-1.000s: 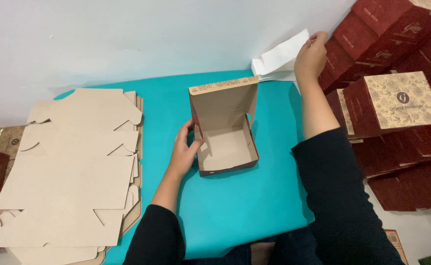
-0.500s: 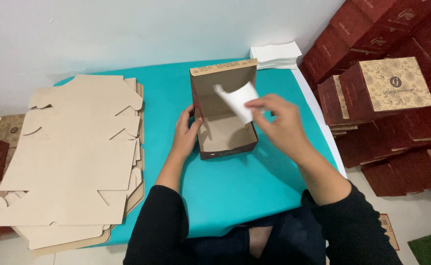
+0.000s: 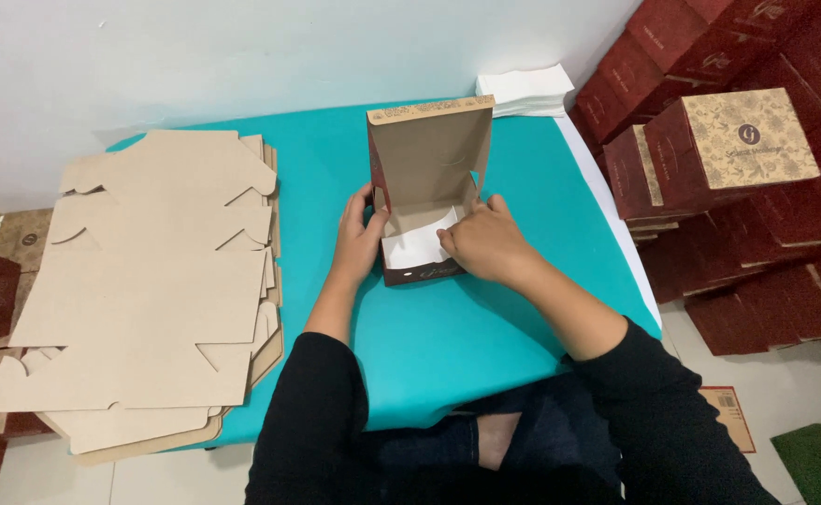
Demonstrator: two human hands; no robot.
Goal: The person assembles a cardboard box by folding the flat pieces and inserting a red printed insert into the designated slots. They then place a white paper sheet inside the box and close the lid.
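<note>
An open cardboard box [image 3: 426, 201], dark red outside and plain brown inside, sits near the middle of a teal table [image 3: 485, 318], with its lid standing upright on the far side. The left hand [image 3: 359, 236] rests against the box's left wall, fingers curled over the rim and thumb on the outside, steadying it rather than closing around it. The right hand [image 3: 483, 241] reaches over the near right corner of the box, its fingertips pressing a white paper sheet [image 3: 417, 245] down onto the box floor; the sheet lies inside the box, covering most of the bottom, with one corner lifted toward the right hand. How tightly the fingers pinch the paper cannot be told, since the back of the hand hides them. At the far edge of the table, just right of the lid, lies a small stack of white sheets [image 3: 525, 90]. On the left side of the table sits a thick pile of flat, unfolded box blanks [image 3: 153, 281], overhanging the near left edge. To the right, beyond the table, assembled dark red boxes [image 3: 738, 159] are stacked high against the wall.
</note>
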